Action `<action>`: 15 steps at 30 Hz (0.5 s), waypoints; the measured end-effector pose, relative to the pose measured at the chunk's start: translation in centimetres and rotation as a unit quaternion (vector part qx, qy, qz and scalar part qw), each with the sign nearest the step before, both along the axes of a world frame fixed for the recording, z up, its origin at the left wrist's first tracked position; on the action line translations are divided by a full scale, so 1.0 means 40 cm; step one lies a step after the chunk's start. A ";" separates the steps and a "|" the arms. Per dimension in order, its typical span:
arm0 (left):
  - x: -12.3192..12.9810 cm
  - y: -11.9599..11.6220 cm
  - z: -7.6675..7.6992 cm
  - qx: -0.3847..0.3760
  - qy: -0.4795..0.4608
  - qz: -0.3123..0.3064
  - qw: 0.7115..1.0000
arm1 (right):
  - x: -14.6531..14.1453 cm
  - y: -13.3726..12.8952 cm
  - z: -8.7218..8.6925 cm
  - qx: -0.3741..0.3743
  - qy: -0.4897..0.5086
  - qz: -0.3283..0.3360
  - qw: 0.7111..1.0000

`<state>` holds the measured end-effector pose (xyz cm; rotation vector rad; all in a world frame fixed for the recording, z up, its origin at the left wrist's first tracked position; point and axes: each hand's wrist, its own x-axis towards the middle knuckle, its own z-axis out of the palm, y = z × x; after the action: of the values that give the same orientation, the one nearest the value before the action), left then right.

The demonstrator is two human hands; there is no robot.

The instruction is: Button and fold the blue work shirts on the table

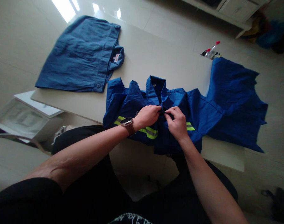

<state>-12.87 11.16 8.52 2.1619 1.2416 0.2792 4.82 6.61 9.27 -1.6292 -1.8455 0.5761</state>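
A blue work jacket [174,96] with yellow-green and grey reflective stripes lies spread on the table before me, its collar pointing away. My left hand [149,115], with a watch [127,122] on the wrist, pinches the front placket just below the collar. Close beside it, my right hand [176,120] has thumb and fingers closed on the other side of the same front edge. The fingertips of both hands nearly meet there. Whether a button sits between them I cannot make out.
Folded blue-grey clothing [79,56] lies on the far left of the pale table [142,53]. More blue cloth [235,105] hangs over the right end. Beyond that end stand bottles with red caps [212,53]. A white cabinet [237,12] is at the back right.
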 end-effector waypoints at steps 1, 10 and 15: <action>0.000 0.002 0.001 0.001 0.001 0.001 1.000 | 0.000 0.002 0.000 0.003 0.010 -0.004 1.000; -0.011 0.020 0.010 0.004 -0.030 -0.091 0.995 | -0.002 0.008 -0.023 0.004 0.010 -0.073 0.997; -0.022 0.000 0.011 0.010 -0.004 -0.187 0.982 | 0.018 0.024 -0.037 0.017 0.006 -0.158 0.987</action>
<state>-13.76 11.16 8.96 2.3532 0.8062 0.1419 5.54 7.58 7.78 -1.8423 -1.5345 0.4120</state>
